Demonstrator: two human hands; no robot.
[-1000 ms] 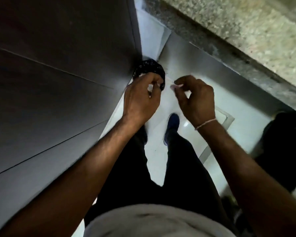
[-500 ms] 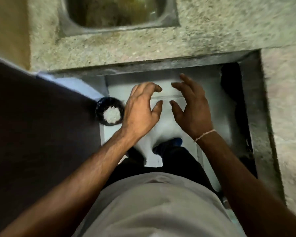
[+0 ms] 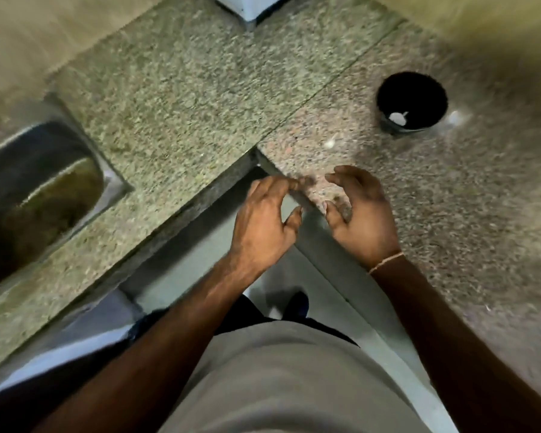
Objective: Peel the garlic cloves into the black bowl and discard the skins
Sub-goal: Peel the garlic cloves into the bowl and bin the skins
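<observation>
The black bowl [image 3: 412, 103] stands on the speckled stone counter at the upper right, with a white peeled clove [image 3: 398, 117] inside it. Two pale blurred bits lie on the counter near it, one garlic piece [image 3: 331, 142] to its lower left and another garlic piece [image 3: 454, 118] to its right. My left hand [image 3: 264, 225] and my right hand [image 3: 361, 214] hover side by side over the counter's inner corner, fingers loosely spread, holding nothing. The frame is motion-blurred.
A steel sink [image 3: 41, 189] is set into the counter [image 3: 200, 98] at the left. A pale object's corner [image 3: 250, 7] shows at the top edge. Below the counter corner lies a light floor [image 3: 231, 260] with my shoe [image 3: 297, 304] on it.
The view swung from the floor bin with its skins up to the countertop. Both hands, which pinched skin bits a second ago, now hang empty with fingers spread.
</observation>
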